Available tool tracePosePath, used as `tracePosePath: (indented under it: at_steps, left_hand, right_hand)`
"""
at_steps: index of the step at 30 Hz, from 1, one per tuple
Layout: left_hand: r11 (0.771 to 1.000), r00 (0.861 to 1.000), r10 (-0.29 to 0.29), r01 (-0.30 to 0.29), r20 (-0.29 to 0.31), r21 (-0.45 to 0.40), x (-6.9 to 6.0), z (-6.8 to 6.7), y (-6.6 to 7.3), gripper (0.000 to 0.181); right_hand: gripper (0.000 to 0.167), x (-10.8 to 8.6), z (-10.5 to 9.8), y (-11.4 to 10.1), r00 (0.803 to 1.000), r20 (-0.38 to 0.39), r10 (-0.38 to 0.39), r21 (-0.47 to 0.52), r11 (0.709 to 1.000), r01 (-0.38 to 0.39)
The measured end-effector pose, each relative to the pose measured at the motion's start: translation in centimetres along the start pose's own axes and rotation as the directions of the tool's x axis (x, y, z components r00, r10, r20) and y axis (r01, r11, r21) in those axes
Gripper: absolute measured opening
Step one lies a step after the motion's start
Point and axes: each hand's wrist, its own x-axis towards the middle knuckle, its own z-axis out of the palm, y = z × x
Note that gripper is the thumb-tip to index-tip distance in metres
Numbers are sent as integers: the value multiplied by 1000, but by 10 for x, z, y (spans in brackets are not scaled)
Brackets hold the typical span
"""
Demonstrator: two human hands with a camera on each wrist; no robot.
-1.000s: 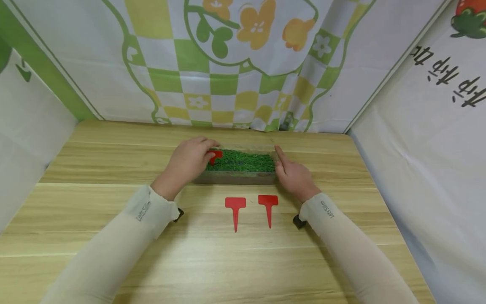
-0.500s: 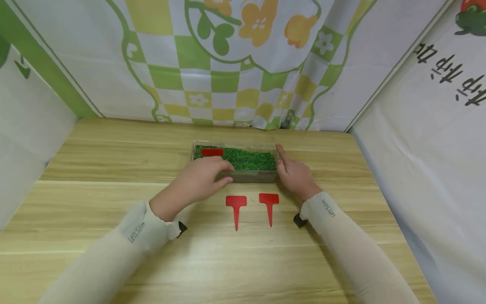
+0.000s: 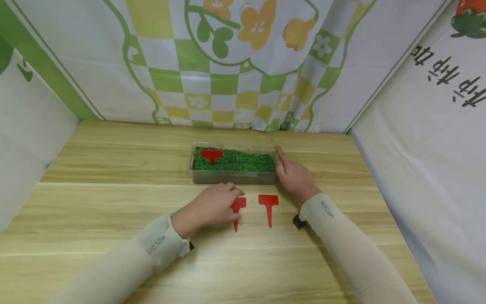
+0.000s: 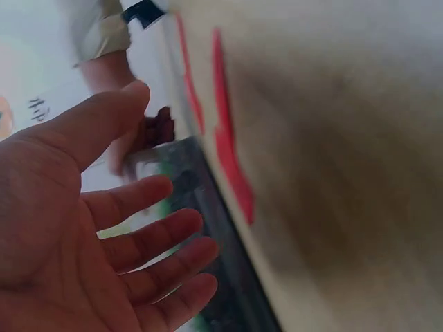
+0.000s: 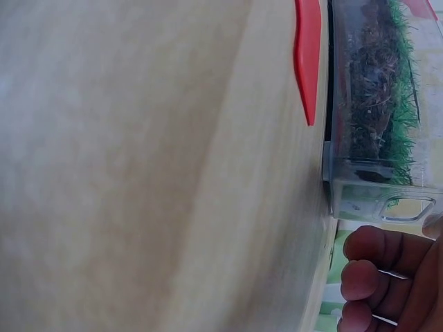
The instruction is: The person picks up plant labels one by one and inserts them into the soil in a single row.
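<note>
A clear box point(image 3: 233, 177) of green grass point(image 3: 247, 160) holds an upright red T-shaped marker point(image 3: 211, 154) near its left end. My left hand point(image 3: 206, 209) hovers by a second red marker point(image 3: 239, 203), partly hiding it; its fingers point(image 4: 159, 238) are loosely spread with nothing between them in the left wrist view. A third red marker point(image 3: 268, 200) lies flat to the right. At the box's right end my right hand point(image 3: 298, 177) holds the side, index finger reaching the back corner; the other fingers point(image 5: 363, 280) are bent beside the end wall in the right wrist view.
The wooden table point(image 3: 114, 152) carries the box towards its back edge. Behind it hangs a green and yellow checked cloth point(image 3: 224, 84), with a white printed sheet point(image 3: 429, 126) along the right side.
My left hand has let go of the marker in the grass and moved towards the table's front, to the left loose marker. My right hand stays at the box's end.
</note>
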Motion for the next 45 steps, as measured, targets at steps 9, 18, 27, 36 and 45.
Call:
tracePosePath:
  at_steps: [9, 18, 27, 36, 45]
  left_hand:
    - [998, 1000, 26, -26, 5, 54, 2, 16, 4, 72]
    - [997, 1000, -1, 0, 18, 78, 2, 22, 5, 76]
    - [997, 1000, -20, 18, 21, 74, 4, 21, 5, 82]
    - [998, 999, -26, 24, 27, 54, 5, 23, 2, 75]
    - [1000, 999, -20, 21, 39, -7, 6, 22, -1, 84]
  right_hand:
    - [60, 0, 1, 1, 1000, -3, -6, 10, 1000, 7]
    - [57, 0, 2, 1, 1000, 4, 16, -1, 1000, -16]
    - [57, 0, 2, 2, 1000, -9, 3, 8, 1000, -3]
    - [57, 0, 0, 1, 1000, -1, 5, 3, 1000, -5]
    - [58, 0, 1, 1, 1000, 4, 0, -2, 1000, 0]
